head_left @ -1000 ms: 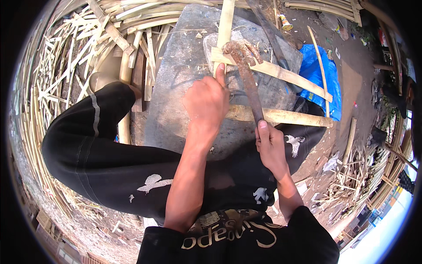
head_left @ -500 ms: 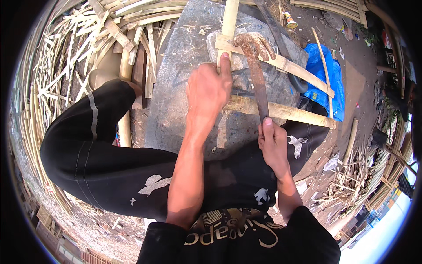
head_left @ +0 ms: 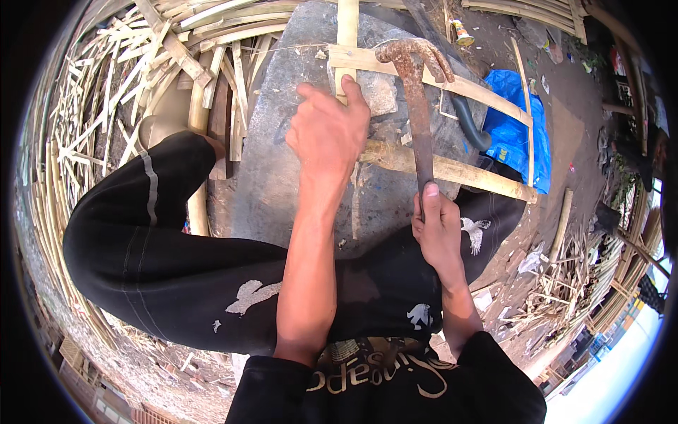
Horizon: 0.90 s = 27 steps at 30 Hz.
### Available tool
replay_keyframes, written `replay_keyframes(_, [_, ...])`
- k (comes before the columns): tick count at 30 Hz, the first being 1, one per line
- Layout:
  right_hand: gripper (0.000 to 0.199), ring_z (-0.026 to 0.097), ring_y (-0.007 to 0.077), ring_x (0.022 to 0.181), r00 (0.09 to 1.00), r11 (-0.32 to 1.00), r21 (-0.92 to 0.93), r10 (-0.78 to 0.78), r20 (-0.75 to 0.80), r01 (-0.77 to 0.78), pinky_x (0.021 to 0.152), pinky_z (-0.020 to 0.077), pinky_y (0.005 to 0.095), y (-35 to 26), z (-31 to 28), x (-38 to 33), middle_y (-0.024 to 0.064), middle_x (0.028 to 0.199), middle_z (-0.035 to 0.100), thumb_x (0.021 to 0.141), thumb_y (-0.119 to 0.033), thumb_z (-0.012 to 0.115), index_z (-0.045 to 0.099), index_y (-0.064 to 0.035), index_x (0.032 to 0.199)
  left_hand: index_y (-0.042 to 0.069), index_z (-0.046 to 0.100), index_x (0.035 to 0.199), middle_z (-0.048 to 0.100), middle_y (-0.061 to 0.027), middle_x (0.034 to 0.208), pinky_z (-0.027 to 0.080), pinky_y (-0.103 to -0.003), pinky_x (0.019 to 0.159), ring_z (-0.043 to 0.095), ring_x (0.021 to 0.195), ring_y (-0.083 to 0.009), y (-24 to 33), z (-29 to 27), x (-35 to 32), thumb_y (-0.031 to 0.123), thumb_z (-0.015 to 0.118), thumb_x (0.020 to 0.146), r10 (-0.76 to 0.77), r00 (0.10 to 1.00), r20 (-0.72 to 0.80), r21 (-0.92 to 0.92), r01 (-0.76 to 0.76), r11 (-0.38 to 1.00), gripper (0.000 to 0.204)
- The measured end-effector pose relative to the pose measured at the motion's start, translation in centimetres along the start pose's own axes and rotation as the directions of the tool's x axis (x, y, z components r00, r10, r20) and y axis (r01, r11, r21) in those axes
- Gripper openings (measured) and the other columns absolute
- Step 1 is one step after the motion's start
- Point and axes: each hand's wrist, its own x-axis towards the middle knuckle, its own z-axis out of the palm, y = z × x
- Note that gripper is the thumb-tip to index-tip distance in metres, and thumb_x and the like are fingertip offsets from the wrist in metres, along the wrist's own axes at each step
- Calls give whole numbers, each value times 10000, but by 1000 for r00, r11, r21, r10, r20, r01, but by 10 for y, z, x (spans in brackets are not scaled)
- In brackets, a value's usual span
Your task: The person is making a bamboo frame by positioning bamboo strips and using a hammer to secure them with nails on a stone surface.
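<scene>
My right hand (head_left: 436, 225) is closed round the handle of a rusty claw hammer (head_left: 417, 106). Its head is over an upper crosspiece of split bamboo (head_left: 480, 93). My left hand (head_left: 328, 131) is at the lower end of an upright bamboo strip (head_left: 347, 32), thumb on the strip; the other fingers are bent, slightly blurred and partly hidden. Crosspiece and upright overlap in a corner just beyond the thumb. A lower bamboo crosspiece (head_left: 452, 170) runs right from beside my left wrist. A thin bamboo strip (head_left: 524, 92) crosses the right ends of both crosspieces.
Under the bamboo is a grey slab (head_left: 272, 141) with a pale stone block (head_left: 383, 97) on it. A dark curved bar (head_left: 472, 124) lies behind the hammer. There is a blue plastic sheet (head_left: 540, 141) at right. Bamboo offcuts (head_left: 116, 78) are heaped at left.
The bamboo pieces have shifted left and slightly away, uncovering more of the stone block. My left hand has moved left with its fingers raised; the hammer head has risen slightly.
</scene>
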Motion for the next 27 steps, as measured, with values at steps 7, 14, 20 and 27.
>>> replay_keyframes(7, [505,393,41,512,998,996,-69,-57,34,60,464,307,259,-19,12,14,-44,573,404,1097,-402,429,491,-52,739,-104,481,1057,679,-342,827,500,-590,798,675,844,-527,-2,4,7,371,497,1018,101,995,-10,-151,-101,983,476])
replay_keyframes(14, [507,384,36,514,998,1000,-26,-13,54,15,458,295,252,-19,14,23,-48,574,394,1097,-413,423,486,-54,744,-84,467,1045,677,-345,840,489,-606,796,670,855,-530,-1,-2,15,345,436,1049,80,995,61,-100,-73,992,430])
replay_keyframes(20, [501,388,36,518,998,999,-34,-19,67,22,459,295,248,-15,13,25,-44,575,403,1097,-408,417,500,-49,757,-94,461,1034,681,-343,835,515,-582,797,679,833,-524,-2,4,9,360,357,1070,69,986,153,-91,-56,994,467])
replay_keyframes(27, [472,414,66,523,990,962,-238,-119,79,135,478,328,287,-14,9,24,-17,574,426,1099,-357,425,539,0,811,-93,453,1027,683,-339,827,528,-572,786,691,826,-501,-5,6,9,357,329,1076,55,986,155,-82,-42,996,469])
